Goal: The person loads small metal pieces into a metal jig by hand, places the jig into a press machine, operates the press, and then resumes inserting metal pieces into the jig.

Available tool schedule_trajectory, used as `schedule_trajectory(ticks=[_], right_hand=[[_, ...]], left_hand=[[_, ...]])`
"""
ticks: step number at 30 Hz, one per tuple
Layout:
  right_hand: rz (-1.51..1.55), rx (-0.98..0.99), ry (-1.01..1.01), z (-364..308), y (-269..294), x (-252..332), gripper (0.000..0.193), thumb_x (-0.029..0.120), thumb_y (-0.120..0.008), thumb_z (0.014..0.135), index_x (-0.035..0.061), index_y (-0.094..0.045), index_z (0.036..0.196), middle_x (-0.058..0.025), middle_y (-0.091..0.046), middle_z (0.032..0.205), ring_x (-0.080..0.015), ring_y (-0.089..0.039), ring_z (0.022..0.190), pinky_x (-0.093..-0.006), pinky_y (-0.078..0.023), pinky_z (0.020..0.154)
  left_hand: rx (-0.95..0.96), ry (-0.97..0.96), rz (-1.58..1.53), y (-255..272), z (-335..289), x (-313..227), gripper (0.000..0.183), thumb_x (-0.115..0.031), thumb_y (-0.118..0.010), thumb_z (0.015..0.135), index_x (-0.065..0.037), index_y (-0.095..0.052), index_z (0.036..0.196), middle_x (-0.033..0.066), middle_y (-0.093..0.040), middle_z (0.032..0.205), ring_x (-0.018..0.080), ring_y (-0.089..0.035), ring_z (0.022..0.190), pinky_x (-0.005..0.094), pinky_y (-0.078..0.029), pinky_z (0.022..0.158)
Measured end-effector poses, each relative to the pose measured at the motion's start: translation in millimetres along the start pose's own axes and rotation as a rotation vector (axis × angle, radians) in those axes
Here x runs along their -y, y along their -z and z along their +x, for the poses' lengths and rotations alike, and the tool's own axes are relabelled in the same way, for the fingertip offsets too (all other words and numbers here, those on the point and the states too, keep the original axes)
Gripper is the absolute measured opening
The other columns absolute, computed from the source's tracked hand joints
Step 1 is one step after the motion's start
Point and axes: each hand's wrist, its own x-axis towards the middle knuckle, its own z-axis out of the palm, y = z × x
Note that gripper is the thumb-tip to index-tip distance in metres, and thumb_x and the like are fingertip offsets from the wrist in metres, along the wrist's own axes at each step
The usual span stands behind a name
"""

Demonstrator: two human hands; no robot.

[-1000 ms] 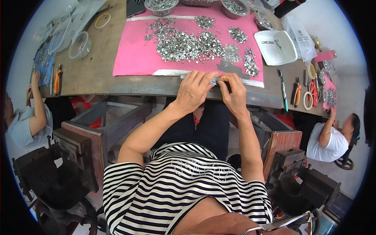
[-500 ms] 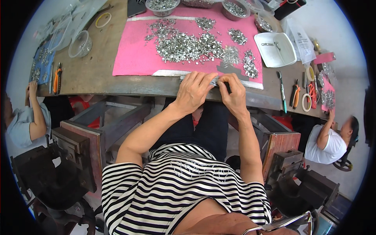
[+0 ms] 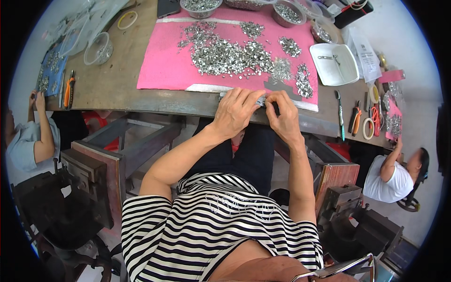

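Ideally, the left hand [image 3: 235, 113], fingers close together, steadies the metal strip [image 3: 260, 100] at the six-o'clock edge of the table [image 3: 117, 84], while the right hand [image 3: 284, 117] pinches lightly, on what I cannot tell.

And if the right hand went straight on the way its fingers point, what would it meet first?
Most likely the silvery metal piece by the left hand, then the left hand itself; depth is unclear, and the right hand may be touching that piece.

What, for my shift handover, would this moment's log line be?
left hand: over silvery object | right hand: fingertips beside it | beyond: pink mat, heaped metal pieces
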Motion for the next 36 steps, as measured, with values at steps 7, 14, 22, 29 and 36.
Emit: schedule_trajectory(ticks=[7,14,22,29,36], right_hand=[[-0.056,0.084,0.029,4,6,2,0.017,-0.006,-0.066,0.084,-0.0004,-0.057,0.097,-0.0152,-0.059,0.095,-0.0368,-0.059,0.083,-0.0442,-0.048,0.077],[-0.270,0.200,0.140,11,13,8,0.014,-0.003,-0.062,0.083,-0.0006,-0.057,0.096,-0.0168,-0.055,0.095,-0.0371,-0.058,0.084,-0.0439,-0.048,0.078],[-0.604,0.365,0.309,18,11,25,0.014,0.000,-0.063,0.079,-0.0014,-0.058,0.092,-0.0156,-0.055,0.094,-0.0319,-0.058,0.088,-0.0412,-0.047,0.081],[-0.179,-0.001,0.008,23,32,-21,0.015,-0.002,-0.067,0.090,-0.0001,-0.070,0.104,-0.0137,-0.067,0.089,-0.0306,-0.067,0.079,-0.0372,-0.052,0.070],[-0.260,-0.078,0.005,33,15,-41,0.010,0.001,-0.069,0.087,0.0023,-0.074,0.097,-0.0128,-0.064,0.084,-0.0290,-0.064,0.078,-0.0385,-0.050,0.070]], left_hand=[[-0.009,0.001,0.001,0,0,0,0.046,-0.010,-0.070,0.088,-0.005,-0.059,0.132,0.0104,-0.060,0.097,0.0296,-0.058,0.092,0.0415,-0.047,0.081],[0.000,0.010,-0.008,0,0,0,0.046,-0.010,-0.070,0.087,-0.005,-0.059,0.131,0.0099,-0.061,0.097,0.0294,-0.058,0.091,0.0413,-0.047,0.080],[-0.042,0.024,-0.019,0,0,-1,0.060,-0.004,-0.074,0.082,-0.004,-0.054,0.139,0.0113,-0.064,0.100,0.0312,-0.060,0.088,0.0416,-0.047,0.078],[-0.032,0.003,-0.010,1,1,-1,0.060,-0.007,-0.074,0.085,-0.004,-0.052,0.141,0.0113,-0.062,0.096,0.0302,-0.058,0.085,0.0416,-0.045,0.076],[-0.006,0.005,-0.008,1,1,0,0.056,-0.009,-0.071,0.087,-0.005,-0.053,0.140,0.0116,-0.060,0.095,0.0306,-0.057,0.086,0.0422,-0.045,0.077]])
